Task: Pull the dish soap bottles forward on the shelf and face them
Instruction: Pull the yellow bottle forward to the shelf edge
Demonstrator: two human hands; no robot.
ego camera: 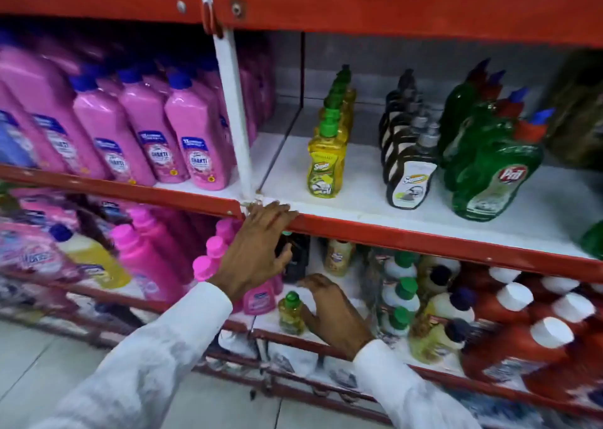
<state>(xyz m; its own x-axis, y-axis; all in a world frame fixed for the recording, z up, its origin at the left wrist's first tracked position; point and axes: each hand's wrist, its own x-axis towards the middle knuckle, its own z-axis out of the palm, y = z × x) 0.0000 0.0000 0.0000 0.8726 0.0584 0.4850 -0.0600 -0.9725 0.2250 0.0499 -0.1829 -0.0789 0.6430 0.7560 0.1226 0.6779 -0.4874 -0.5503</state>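
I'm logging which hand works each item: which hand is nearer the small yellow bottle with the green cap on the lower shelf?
Right. The right hand sits just beside the small yellow bottle, about touching it. The left hand is higher, fingers on the red shelf edge above.

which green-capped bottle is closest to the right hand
The small yellow bottle at the lower shelf's front edge, right beside the right hand; the other green-capped ones sit farther right or on the shelf above.

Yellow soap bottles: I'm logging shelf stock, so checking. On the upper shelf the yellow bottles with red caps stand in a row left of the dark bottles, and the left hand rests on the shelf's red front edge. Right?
One thing is wrong: the yellow bottles have green caps, not red, as the head view shows. They do stand left of the dark bottles, and the left hand rests on the red front edge.
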